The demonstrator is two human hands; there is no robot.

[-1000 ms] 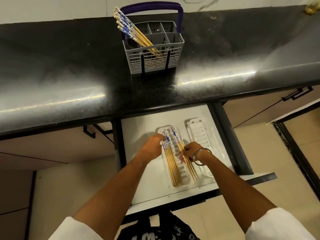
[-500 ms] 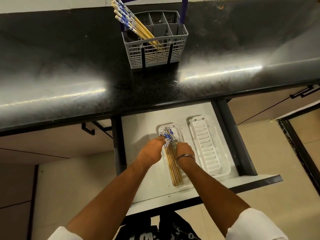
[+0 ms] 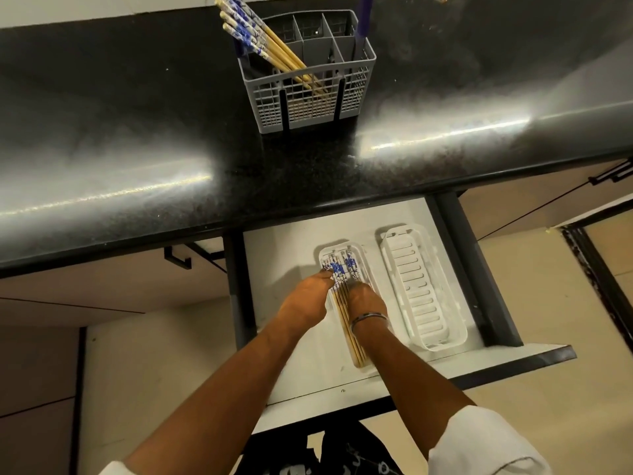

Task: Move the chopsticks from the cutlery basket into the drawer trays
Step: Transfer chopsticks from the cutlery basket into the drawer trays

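A grey cutlery basket (image 3: pixel 308 97) with a purple handle stands on the black counter, and several blue-patterned chopsticks (image 3: pixel 260 42) lean out of its left compartment. Below it the white drawer (image 3: pixel 284 255) is pulled out, with two white trays inside. The left tray (image 3: pixel 339 246) holds a bundle of several chopsticks (image 3: pixel 346 320) lying lengthwise. My left hand (image 3: pixel 308 299) grips the bundle from its left, near the patterned ends. My right hand (image 3: pixel 366 299), with a bangle at the wrist, curls against the bundle's right side. The backs of both hands hide the fingertips.
The right tray (image 3: pixel 424 289) is slotted and holds nothing. The black counter (image 3: pixel 137 132) overhangs the back of the drawer. Dark drawer rails (image 3: pixel 479 275) run along both sides. A cabinet handle (image 3: pixel 178 258) hangs to the left, and beige floor lies below.
My right hand brought its chopsticks leftward against the bundle in the left tray. Both hands now close in on one bundle. The view has tilted down slightly.
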